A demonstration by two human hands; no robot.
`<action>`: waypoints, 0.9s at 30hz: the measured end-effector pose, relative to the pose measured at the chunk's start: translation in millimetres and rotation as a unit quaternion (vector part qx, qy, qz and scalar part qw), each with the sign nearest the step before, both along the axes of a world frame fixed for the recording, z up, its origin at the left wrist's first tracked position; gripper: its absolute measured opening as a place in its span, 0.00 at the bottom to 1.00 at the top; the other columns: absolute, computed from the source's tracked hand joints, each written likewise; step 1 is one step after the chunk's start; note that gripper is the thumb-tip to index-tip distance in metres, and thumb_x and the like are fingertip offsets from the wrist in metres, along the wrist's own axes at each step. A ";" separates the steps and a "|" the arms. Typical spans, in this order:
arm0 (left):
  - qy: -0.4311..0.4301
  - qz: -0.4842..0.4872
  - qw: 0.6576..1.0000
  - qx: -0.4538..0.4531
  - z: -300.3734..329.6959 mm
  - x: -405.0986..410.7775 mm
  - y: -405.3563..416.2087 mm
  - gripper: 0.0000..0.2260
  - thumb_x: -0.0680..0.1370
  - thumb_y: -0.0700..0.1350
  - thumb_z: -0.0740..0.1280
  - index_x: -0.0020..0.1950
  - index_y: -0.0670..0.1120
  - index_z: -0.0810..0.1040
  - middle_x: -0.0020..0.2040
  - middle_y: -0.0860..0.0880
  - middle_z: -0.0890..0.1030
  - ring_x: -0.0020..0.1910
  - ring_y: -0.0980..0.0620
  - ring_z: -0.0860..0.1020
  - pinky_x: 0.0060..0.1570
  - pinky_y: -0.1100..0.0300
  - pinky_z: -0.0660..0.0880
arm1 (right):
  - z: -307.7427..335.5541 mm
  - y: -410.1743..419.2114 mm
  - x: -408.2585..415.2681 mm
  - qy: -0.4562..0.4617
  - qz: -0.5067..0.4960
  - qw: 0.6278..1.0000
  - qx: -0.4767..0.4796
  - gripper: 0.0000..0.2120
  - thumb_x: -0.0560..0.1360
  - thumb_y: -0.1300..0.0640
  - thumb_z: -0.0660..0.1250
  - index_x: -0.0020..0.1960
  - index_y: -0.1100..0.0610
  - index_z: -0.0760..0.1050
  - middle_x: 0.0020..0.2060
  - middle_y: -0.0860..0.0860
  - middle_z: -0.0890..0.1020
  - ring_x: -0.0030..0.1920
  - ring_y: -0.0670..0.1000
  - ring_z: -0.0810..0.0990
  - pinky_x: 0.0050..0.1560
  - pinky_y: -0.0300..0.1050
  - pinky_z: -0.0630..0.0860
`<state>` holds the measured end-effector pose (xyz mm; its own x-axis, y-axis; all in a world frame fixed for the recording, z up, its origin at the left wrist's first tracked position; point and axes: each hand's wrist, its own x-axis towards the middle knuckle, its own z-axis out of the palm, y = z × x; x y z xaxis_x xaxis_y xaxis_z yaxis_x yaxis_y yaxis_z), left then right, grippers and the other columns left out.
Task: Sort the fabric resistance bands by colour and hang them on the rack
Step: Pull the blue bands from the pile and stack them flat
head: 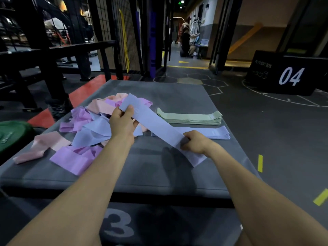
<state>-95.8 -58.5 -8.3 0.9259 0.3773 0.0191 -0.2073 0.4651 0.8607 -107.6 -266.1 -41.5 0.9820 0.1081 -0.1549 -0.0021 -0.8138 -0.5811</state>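
Blue band [156,124] stretched between left hand [122,121] and right hand [196,142], fingers gripping ends; blue stack [213,133], green stack [191,117] near desk [142,167] right edge.

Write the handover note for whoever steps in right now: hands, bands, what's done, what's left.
Hands: left hand and right hand each grip one end of a blue band, stretched flat above the grey box top.
Bands: mixed pile of pink, purple and blue on the left; green stack far right; blue stack in front of it.
Done: green and some blue stacked.
Left: lay this band on the blue stack, sort the pile, then hang everything; no rack positively identified in view.
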 end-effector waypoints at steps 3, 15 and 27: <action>0.017 0.016 1.000 -0.009 -7.8 6.1 -3.5 0.06 0.80 0.37 0.60 0.55 0.44 0.73 0.46 0.52 0.78 0.50 0.50 0.77 0.51 0.56 0.78 | -1.1 -15.1 1.0 -0.005 -0.026 1.000 0.010 0.14 0.72 0.62 0.67 0.33 0.56 0.65 0.30 0.50 0.68 0.32 0.50 0.66 0.31 0.41 0.62; 0.080 0.031 0.996 -0.010 -43.3 41.9 -28.2 0.10 0.78 0.33 0.59 0.57 0.41 0.73 0.51 0.45 0.76 0.46 0.49 0.77 0.34 0.64 0.78 | -8.3 -90.6 16.2 -0.064 -0.310 0.862 0.395 0.09 0.70 0.72 0.67 0.37 0.59 0.74 0.35 0.56 0.78 0.34 0.51 0.76 0.33 0.40 0.77; 0.130 0.076 0.916 0.372 -65.6 83.1 -53.7 0.06 0.73 0.40 0.66 0.49 0.41 0.77 0.43 0.46 0.78 0.42 0.48 0.73 0.43 0.59 0.67 | -22.3 -118.5 50.2 -0.260 -0.386 0.866 0.183 0.01 0.73 0.64 0.68 0.45 0.61 0.78 0.38 0.51 0.78 0.40 0.51 0.75 0.41 0.38 0.66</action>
<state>-12.7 -112.1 -73.9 0.8731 0.4752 0.1091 0.0363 -0.2865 0.9574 -57.4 -384.6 -63.9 0.7106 -0.6632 0.2352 -0.1248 -0.4477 -0.8854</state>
